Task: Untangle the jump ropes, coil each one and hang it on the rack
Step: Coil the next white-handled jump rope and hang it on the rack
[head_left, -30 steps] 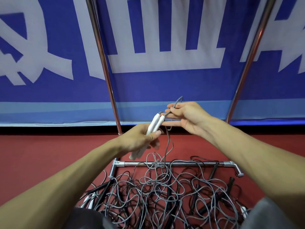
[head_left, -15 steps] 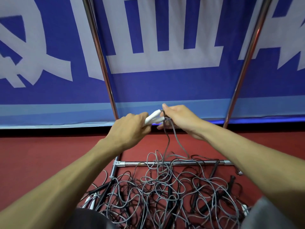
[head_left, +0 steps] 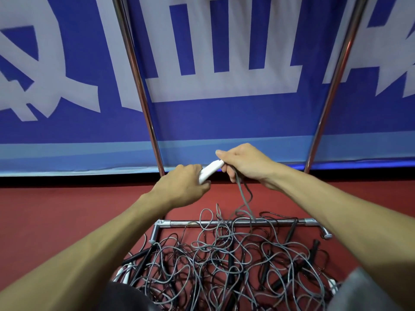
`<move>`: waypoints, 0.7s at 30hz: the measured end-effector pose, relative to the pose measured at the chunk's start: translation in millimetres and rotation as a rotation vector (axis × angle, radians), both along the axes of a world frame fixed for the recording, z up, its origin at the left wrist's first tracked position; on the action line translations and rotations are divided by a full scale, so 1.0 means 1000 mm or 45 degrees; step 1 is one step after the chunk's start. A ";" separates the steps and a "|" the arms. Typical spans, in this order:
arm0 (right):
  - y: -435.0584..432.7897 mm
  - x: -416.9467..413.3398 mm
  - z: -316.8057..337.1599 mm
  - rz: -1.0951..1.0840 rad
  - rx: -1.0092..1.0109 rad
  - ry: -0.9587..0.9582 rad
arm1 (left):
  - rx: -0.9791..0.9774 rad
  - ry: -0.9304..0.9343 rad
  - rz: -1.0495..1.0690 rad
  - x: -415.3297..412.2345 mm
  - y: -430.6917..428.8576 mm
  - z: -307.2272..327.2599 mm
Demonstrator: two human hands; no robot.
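Note:
My left hand [head_left: 182,187] grips the white handles [head_left: 210,170] of a grey jump rope, held side by side above the floor. My right hand [head_left: 244,163] pinches the grey cord [head_left: 242,194] just past the handle tips. That cord hangs down into a tangled pile of grey and black jump ropes [head_left: 224,261] lying on the red floor. The pile spreads over the base bar [head_left: 202,223] of a chrome rack, whose two uprights [head_left: 143,104] rise on either side of my hands.
A blue and white banner [head_left: 224,122] hangs close behind the rack. The right upright [head_left: 330,97] leans outward. Black handles [head_left: 292,230] and a white handle [head_left: 126,274] poke out of the pile. Red floor [head_left: 56,216] lies to the left.
Both hands have risen with the white handles. My right hand has moved from holding a cord loop higher up to pinching the cord at the handle tips.

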State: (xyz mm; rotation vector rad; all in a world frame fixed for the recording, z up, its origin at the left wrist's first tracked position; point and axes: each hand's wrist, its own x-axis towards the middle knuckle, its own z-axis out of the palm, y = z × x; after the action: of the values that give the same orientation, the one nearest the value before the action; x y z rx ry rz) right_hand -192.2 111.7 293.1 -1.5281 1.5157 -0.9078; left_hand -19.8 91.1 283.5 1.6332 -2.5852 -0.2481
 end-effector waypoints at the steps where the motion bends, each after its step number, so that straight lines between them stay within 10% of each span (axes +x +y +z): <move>1: -0.001 0.001 -0.001 -0.032 -0.032 0.025 | 0.074 0.067 -0.006 -0.002 -0.001 0.001; 14: -0.015 -0.009 0.010 -0.595 -0.080 -0.727 | 0.182 0.342 -0.159 -0.011 0.009 0.012; 21: -0.014 -0.008 0.002 -0.568 -0.101 -0.562 | 0.363 0.847 0.048 -0.010 0.013 -0.019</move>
State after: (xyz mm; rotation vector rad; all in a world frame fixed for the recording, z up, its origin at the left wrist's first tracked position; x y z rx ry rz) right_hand -200.3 97.4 294.8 -0.9579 1.5189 -1.4664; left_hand -30.1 104.2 264.9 1.3488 -2.0695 -1.0019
